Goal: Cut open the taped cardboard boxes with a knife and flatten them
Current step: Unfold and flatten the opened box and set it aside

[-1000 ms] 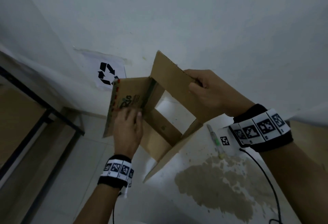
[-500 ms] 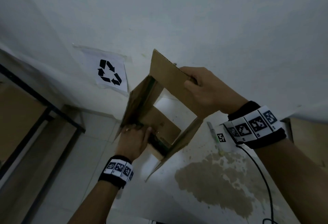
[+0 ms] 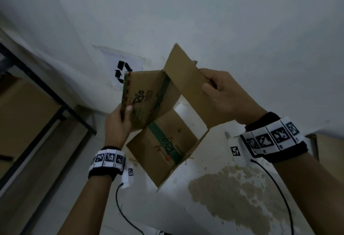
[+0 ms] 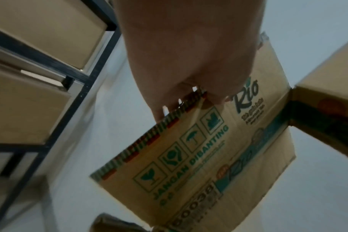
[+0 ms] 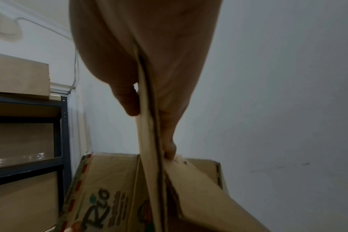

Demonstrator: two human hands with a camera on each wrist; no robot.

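Opened brown corrugated cardboard box (image 3: 163,128), green band, printed "Rio", "JANGAN DIBANTING"; left hand (image 3: 117,125) and right hand (image 3: 221,95) each pinch a panel edge.

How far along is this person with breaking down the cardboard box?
Done: the cardboard box is already cut open, an open tube you can see through. In hand: the left hand grips one flap edge, the right hand pinches the opposite panel. Left: pressing it flat; more boxes sit on the shelf.

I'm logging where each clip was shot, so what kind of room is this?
Probably a storeroom or recycling corner: a recycling sign is taped to the white wall, a dark metal shelving rack holds brown cartons, and both hands hold an opened cardboard box.
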